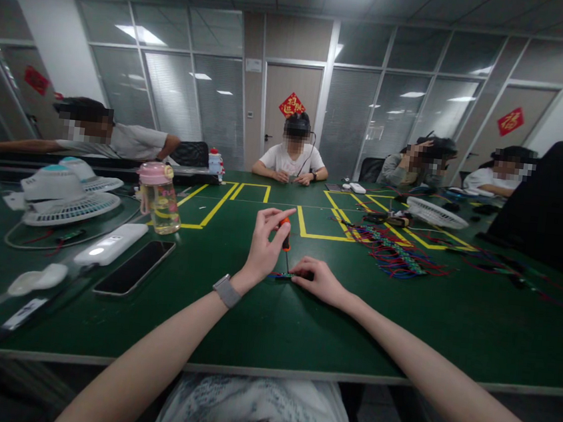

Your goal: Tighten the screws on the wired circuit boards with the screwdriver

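Observation:
My left hand (264, 244) is closed round the handle of a small orange-and-black screwdriver (286, 233), held upright with its thin shaft pointing down. The tip meets a small dark connector piece with coloured wires (282, 276) lying on the green table (269, 330). My right hand (315, 279) lies beside that piece, its fingers pressed onto its right end, pinning it to the table. A grey watch is on my left wrist.
A black phone (135, 267), a white power bank (111, 244), a pink-lidded bottle (159, 198) and white fans (64, 198) stand to the left. A bundle of coloured wires (392, 253) lies at the right. Several other people sit around the table.

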### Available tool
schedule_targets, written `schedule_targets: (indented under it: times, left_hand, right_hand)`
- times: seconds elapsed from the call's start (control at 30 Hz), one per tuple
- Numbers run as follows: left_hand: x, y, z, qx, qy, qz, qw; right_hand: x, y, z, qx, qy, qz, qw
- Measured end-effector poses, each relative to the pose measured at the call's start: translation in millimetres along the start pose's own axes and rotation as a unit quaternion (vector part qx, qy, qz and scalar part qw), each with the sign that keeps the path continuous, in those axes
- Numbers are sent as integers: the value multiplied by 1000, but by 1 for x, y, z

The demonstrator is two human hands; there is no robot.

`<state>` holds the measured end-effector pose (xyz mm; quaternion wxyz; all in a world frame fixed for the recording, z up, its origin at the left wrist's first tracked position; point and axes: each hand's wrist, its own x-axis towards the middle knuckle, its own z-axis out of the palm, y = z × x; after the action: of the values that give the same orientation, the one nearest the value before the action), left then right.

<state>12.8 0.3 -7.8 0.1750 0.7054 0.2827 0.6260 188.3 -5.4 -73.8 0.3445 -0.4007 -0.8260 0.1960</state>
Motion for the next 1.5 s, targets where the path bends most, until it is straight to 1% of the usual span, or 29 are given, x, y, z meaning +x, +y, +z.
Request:
schedule_targets:
  times: [0.1,0.17,0.23,0.3,0.37,0.43,0.5,0.57,0.63,0.73,0.8,0.87,0.93,1.0,1.07,1.13,1.2,1.27,1.37,1.43,1.5]
  left_hand:
    - [0,-2,3,-85,-33,-34,995]
    - [0,-3,4,-121,-36,-59,990]
    - [0,-3,4,-93,-17,-54,994]
    - [0,-2,2,-32,5,-23,999]
    - [1,0,0,4,12,1,1000]
    - [1,0,1,-15,-3,2,1000]
    - [1,1,2,-70,-29,-23,997]
    - [1,0,3,-109,-42,-50,992]
    - [0,0,3,-87,-23,-52,995]
    - [0,-1,0,2,19,-21,1000]
    - [0,-2,-1,18,19,-18,999]
    - [0,-4,1,-16,1,-28,999]
    - [0,-5,3,-72,-16,-48,996]
    - [-1,-6,5,-105,-16,-66,992]
    - [-2,-6,5,-76,5,-61,995]
    - [-2,-4,3,-12,28,-37,999]
    - [-2,-2,1,23,31,-27,999]
    - [-2,-1,1,-6,9,-35,999]
    - [-2,-2,4,-97,-27,-60,993]
    - [-2,-4,5,-120,-25,-72,990]
    - [-2,-5,5,-94,-5,-65,993]
  right_hand:
    - [0,1,0,-3,1,-2,1000]
    - [0,1,1,0,1,-1,1000]
    - [0,1,1,2,-1,-2,1000]
    - [0,1,1,0,-1,-3,1000]
    - [0,0,0,-2,-1,-5,1000]
    - [0,-1,0,0,0,-5,1000]
    - [-1,-2,-1,2,-2,-3,1000]
    - [-1,-3,-2,3,-3,0,1000]
    - [-1,-4,-2,3,-3,0,1000]
    - [-1,-3,-2,1,-1,-2,1000]
    - [-1,-3,-1,-1,0,-6,1000]
    - [-1,-2,-1,-6,1,-10,1000]
    - [-1,-2,-1,-13,4,-12,1000]
    - [-1,-1,-1,-18,5,-14,1000]
    - [-1,-1,0,-20,5,-16,1000]
    - [-1,0,0,-16,5,-14,1000]
    - [-1,0,1,-7,10,-5,1000]
    - [-1,0,1,4,13,4,1000]
    - [-1,-2,1,9,15,10,1000]
    - [-1,-3,1,8,16,7,1000]
    - [-1,-4,0,12,15,5,1000]
